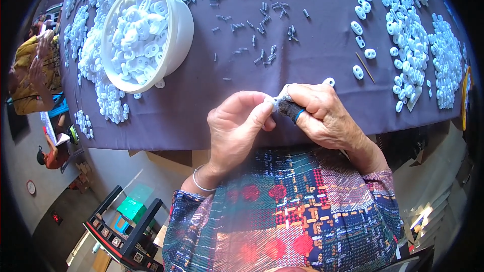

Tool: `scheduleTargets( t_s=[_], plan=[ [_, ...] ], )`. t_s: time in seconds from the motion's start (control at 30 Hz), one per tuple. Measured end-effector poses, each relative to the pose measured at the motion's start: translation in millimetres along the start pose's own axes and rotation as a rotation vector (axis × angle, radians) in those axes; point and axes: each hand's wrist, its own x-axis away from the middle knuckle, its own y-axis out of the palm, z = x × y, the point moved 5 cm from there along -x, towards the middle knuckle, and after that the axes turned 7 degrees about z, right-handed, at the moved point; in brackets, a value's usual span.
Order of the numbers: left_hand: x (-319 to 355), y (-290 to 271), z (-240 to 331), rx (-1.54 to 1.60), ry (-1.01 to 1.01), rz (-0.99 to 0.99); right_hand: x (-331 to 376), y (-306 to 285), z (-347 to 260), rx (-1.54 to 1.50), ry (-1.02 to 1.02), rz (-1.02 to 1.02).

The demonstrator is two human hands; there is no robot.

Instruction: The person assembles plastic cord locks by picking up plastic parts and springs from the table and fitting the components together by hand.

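Observation:
Near the table's front edge, my left hand [237, 128] pinches a small white plastic piece [275, 102] between thumb and fingers. My right hand [327, 116] meets it from the other side, its fingers curled and pressed against the same piece. A dark cover with a blue edge [291, 110] wraps one digit of that hand. Most of the held piece is hidden by fingertips. Just beyond my right hand lies a loose white two-holed piece [328, 81]. Many small metal coil springs [264, 17] are scattered on the cloth farther off.
A round white tub [184, 25] full of white two-holed pieces stands at the left, with more heaped around it. Other piles [408, 45] cover the right side. A thin brown stick [365, 67] lies beside several loose pieces. A dark purple cloth [322, 30] covers the table.

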Motion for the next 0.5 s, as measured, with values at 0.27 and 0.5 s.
scheduleTargets(
  t_s=[0.27,0.5],
  plan=[
    [-1.4,-0.2,-1.6,0.04,0.025,-0.009,-2.5,0.2,-0.4,-0.008,0.015,-0.001],
    [-1.2,-0.6,-0.4,0.01,0.043,-0.003,-6.8,1.7,0.6,0.002,0.012,-0.04]
  ],
)
